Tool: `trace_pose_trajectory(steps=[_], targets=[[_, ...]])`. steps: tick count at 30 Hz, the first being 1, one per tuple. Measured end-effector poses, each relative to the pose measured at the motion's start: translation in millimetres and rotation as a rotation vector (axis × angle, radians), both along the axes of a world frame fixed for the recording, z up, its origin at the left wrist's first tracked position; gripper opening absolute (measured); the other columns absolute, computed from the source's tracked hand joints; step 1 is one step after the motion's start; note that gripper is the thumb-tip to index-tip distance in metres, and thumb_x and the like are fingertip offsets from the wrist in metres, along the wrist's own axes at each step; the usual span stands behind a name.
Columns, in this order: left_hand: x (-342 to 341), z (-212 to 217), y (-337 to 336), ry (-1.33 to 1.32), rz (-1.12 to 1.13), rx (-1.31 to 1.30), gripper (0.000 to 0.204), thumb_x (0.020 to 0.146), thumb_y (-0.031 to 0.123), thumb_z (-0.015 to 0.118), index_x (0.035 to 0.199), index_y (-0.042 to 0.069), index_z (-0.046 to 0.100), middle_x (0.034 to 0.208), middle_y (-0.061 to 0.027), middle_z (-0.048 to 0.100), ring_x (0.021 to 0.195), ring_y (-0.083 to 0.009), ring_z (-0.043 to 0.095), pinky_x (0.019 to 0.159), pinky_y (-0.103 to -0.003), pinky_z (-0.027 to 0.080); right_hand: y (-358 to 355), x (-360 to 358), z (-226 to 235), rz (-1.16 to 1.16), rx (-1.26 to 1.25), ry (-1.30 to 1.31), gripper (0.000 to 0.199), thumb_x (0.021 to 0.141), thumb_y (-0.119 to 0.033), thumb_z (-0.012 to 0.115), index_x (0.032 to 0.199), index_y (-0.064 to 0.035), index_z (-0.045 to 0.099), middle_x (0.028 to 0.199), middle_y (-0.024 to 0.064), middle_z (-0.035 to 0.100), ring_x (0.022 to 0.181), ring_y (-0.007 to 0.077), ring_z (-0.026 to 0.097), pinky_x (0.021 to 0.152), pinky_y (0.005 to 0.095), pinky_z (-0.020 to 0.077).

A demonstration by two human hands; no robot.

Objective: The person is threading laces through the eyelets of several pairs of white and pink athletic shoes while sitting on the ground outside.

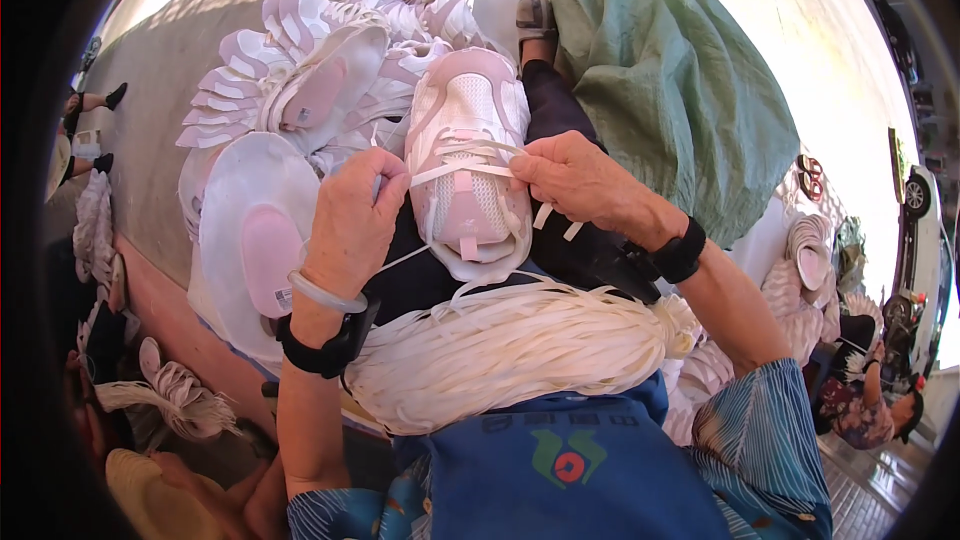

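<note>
A white and pink sneaker upper (467,110) lies in front of me, its tongue toward me. White shoelace (455,173) runs across its eyelets in a few rows. On the shoe's left side, my left hand (352,210) is closed in a pinch, with lace at its fingers and a thin strand trailing below. My right hand (575,178) pinches the lace at the right eyelet edge, thumb and forefinger together. Loose lace ends hang under the right hand. A thick bundle of cream laces (510,352) rests across my lap, on a blue apron (570,460).
Stacked pink and white shoe uppers (235,90) fan out at the left and far side. A pale clear sheet with a pink insole shape (265,260) leans nearby. A green cloth sack (670,90) bulges at the right. Other people sit at both sides; a white car (920,230) stands far right.
</note>
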State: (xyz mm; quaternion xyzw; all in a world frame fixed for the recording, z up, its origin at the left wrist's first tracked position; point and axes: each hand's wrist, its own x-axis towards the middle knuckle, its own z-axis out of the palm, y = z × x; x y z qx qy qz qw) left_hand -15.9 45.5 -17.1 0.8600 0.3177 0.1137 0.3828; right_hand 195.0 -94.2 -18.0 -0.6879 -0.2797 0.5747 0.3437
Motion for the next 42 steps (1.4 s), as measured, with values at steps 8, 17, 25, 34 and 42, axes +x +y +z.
trace_pose_trajectory(steps=[8,17,25,34,42], targets=[[10.4,-8.8,7.0,0.075,-0.054,0.043,0.012,0.086,0.008,0.06,0.091,-0.003,0.059,0.083,-0.0168,0.061,0.076,-0.0284,0.06,0.07,-0.035,0.046,-6.8,23.8,-15.1,0.198,0.289,-0.647,0.027,0.091,-0.021,0.055,0.08,0.0038,0.059,0.061,0.0184,0.048,0.054,0.0262,0.046,0.055,0.0366,0.0413],[-4.5,21.8,-1.5,-0.156,0.224,-0.112,0.025,0.098,0.013,0.05,0.117,-0.001,0.057,0.092,-0.0062,0.067,0.077,-0.0117,0.06,0.074,-0.024,0.048,-27.2,24.6,10.8,0.102,0.491,-0.566,0.021,0.091,-0.021,0.059,0.083,-0.0026,0.065,0.072,0.0133,0.061,0.065,0.0315,0.059,0.061,0.0389,0.0463],[-16.7,10.7,-26.2,-0.008,0.224,-0.613,0.016,0.098,0.012,0.049,0.105,0.001,0.057,0.082,-0.0029,0.06,0.052,-0.0035,0.049,0.046,-0.019,0.045,-74.8,15.0,-3.1,0.411,0.436,-0.768,0.015,0.088,-0.021,0.062,0.093,-0.0067,0.063,0.078,0.0113,0.063,0.073,0.0316,0.062,0.066,0.0403,0.0497],[-7.8,2.7,-13.3,0.132,0.081,-0.208,0.016,0.094,0.013,0.055,0.092,-0.003,0.057,0.074,-0.0033,0.054,0.069,-0.0111,0.047,0.065,-0.026,0.041,-71.2,-3.0,-11.2,0.603,0.581,-1.093,0.008,0.074,-0.009,0.064,0.081,-0.0063,0.06,0.086,0.0078,0.05,0.081,0.0226,0.055,0.072,0.0352,0.0465],[-5.0,-3.2,-11.3,0.164,0.122,-0.152,0.022,0.094,0.017,0.056,0.098,-0.003,0.062,0.078,-0.0067,0.06,0.074,-0.0138,0.053,0.069,-0.028,0.044,-51.6,4.3,-9.9,0.196,0.57,-0.661,0.011,0.086,-0.011,0.058,0.083,-0.0008,0.061,0.078,0.0166,0.058,0.076,0.0322,0.058,0.07,0.0386,0.047]])
